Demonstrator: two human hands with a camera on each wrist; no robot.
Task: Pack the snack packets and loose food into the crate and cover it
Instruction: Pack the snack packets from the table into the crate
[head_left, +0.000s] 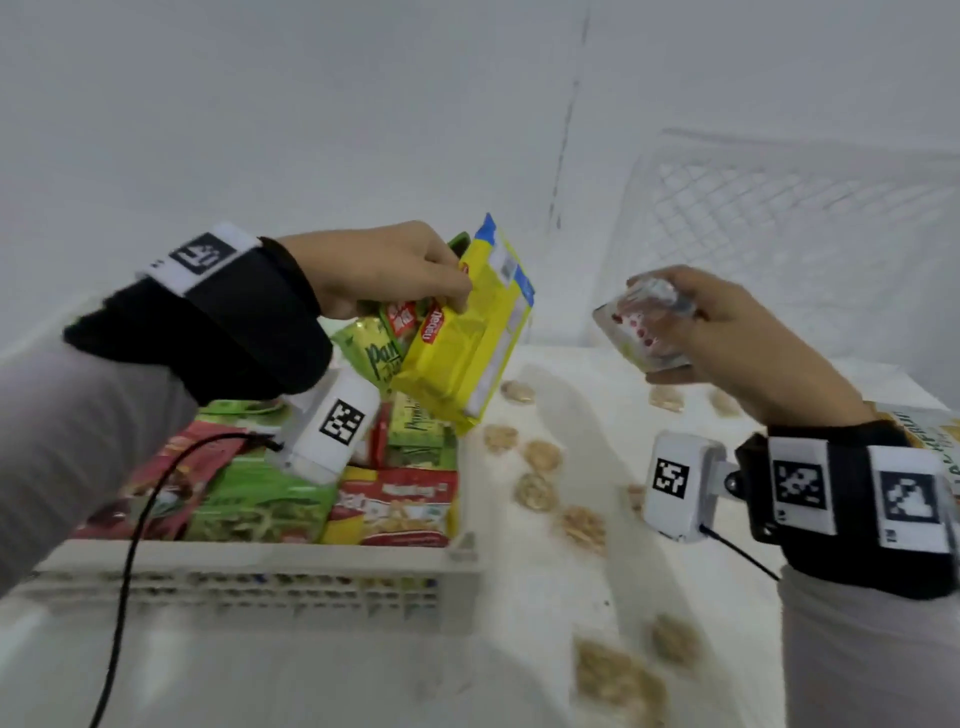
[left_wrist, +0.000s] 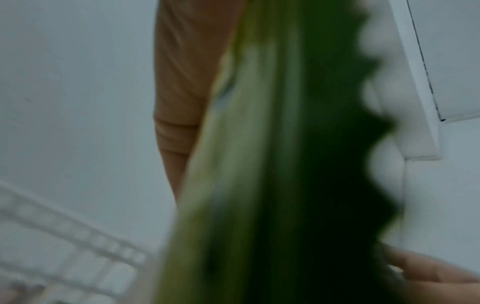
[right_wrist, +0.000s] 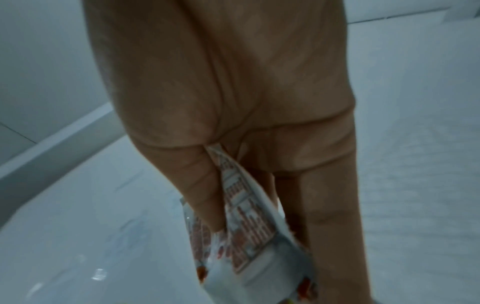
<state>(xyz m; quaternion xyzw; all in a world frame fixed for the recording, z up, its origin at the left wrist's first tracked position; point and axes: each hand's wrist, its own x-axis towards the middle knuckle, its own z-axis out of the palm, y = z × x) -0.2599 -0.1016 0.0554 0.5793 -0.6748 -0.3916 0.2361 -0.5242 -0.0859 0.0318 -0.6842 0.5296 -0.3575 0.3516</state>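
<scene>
A white slatted crate (head_left: 249, 582) at lower left holds several red and green snack packets (head_left: 395, 506). Above its far right corner my left hand (head_left: 395, 275) grips a bunch of packets: a yellow packet (head_left: 467, 343) in front and green ones (head_left: 371, 353) behind. In the left wrist view a blurred green packet (left_wrist: 272, 164) fills the middle, with a fingertip (left_wrist: 426, 269) at its lower right. My right hand (head_left: 727, 338) holds a small white packet with red print (head_left: 644, 327) over the table. The right wrist view shows thumb and fingers pinching that packet (right_wrist: 246, 236).
Loose round biscuits (head_left: 540, 457) lie scattered over the white table (head_left: 571, 623) right of the crate, some near the front edge (head_left: 618, 680). A white mesh lid or second crate (head_left: 789, 234) stands at the back right. Another packet (head_left: 930, 431) peeks out beyond my right wrist.
</scene>
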